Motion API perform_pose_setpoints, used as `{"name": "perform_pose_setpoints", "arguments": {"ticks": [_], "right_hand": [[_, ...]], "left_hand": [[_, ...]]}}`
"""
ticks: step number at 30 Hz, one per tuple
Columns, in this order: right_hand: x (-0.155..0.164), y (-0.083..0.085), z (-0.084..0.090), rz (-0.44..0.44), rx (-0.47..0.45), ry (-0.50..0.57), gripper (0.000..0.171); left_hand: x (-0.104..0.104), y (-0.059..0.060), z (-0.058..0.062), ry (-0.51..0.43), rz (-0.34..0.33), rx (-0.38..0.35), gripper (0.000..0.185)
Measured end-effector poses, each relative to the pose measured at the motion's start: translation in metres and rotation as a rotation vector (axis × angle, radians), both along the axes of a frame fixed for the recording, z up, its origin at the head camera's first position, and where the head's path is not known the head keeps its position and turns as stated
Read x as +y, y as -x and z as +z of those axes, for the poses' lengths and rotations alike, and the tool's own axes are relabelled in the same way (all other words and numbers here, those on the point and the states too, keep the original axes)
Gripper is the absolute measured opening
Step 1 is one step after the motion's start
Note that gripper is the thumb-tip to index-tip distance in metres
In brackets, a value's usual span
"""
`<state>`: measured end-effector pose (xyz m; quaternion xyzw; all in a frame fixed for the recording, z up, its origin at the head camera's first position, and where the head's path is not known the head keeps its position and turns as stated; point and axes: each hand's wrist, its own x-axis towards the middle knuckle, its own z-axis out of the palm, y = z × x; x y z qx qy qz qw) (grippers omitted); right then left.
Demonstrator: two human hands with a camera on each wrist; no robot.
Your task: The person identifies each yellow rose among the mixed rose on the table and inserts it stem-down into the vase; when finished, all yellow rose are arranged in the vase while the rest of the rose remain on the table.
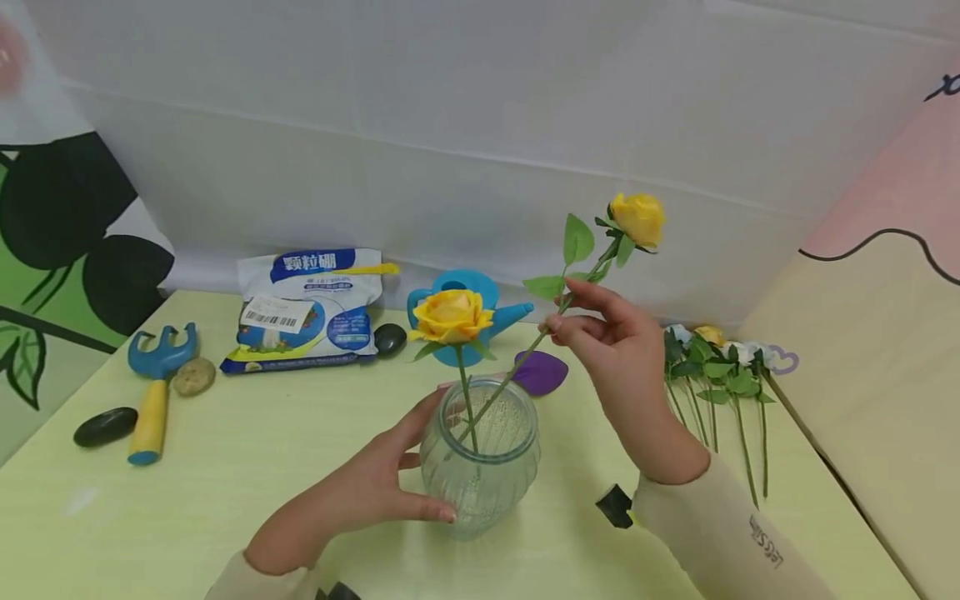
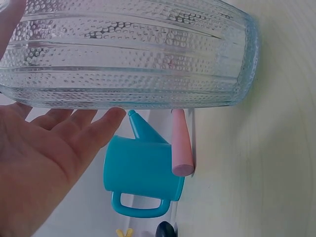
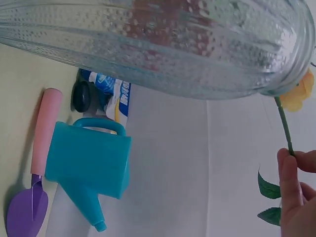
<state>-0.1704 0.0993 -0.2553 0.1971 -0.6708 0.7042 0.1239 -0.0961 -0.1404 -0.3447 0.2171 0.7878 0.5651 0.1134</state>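
A ribbed glass vase [image 1: 480,475] [image 2: 128,54] [image 3: 173,44] stands on the pale green table [image 1: 225,492]. My left hand [image 1: 375,487] [image 2: 44,163] holds its left side, thumb on the front and fingers behind. One yellow rose [image 1: 452,315] stands in the vase. My right hand [image 1: 603,333] [image 3: 294,197] pinches the stem [image 3: 284,123] of a second yellow rose [image 1: 637,218] above and right of the vase. That stem slants down, and its lower end is inside the vase mouth.
Behind the vase are a blue watering can [image 1: 512,317] [image 2: 143,173] [image 3: 89,158] and a purple trowel [image 1: 540,372] [image 3: 29,202]. A printed bag [image 1: 307,308], a blue rake [image 1: 153,392] and stones [image 1: 105,425] lie at the left. More roses [image 1: 720,367] lie at the right.
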Motion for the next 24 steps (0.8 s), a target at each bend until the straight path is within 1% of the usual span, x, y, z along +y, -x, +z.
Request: {"name": "perform_pose_setpoints", "arguments": {"ticks": [3, 5, 11, 13, 16, 19, 22, 24], "right_hand": [[-0.002, -0.012, -0.006, 0.006, 0.092, -0.043, 0.037], [-0.003, -0.019, -0.01, 0.027, 0.176, -0.056, 0.035], [-0.007, -0.03, -0.022, 0.141, 0.456, -0.093, 0.027], [-0.009, -0.032, -0.025, 0.177, 0.507, -0.118, 0.024], [-0.013, -0.034, -0.026, 0.21, 0.518, -0.177, 0.022], [-0.016, -0.032, -0.025, 0.242, 0.471, -0.236, 0.025], [-0.018, -0.027, -0.025, 0.322, 0.424, -0.264, 0.025], [-0.019, -0.024, -0.025, 0.377, 0.413, -0.274, 0.023]], "left_hand": [[0.0, 0.001, -0.001, -0.004, -0.006, 0.012, 0.106], [0.0, 0.001, -0.001, -0.006, -0.008, 0.023, 0.107], [0.0, 0.002, -0.002, -0.021, -0.013, 0.038, 0.107], [0.001, 0.002, -0.002, -0.03, -0.018, 0.048, 0.106], [0.001, 0.001, -0.002, -0.037, -0.022, 0.063, 0.107], [0.0, 0.0, -0.002, -0.034, -0.014, 0.054, 0.107], [0.0, 0.0, -0.002, -0.022, -0.004, 0.023, 0.107], [0.0, 0.0, -0.002, -0.018, -0.004, 0.003, 0.108]]}}
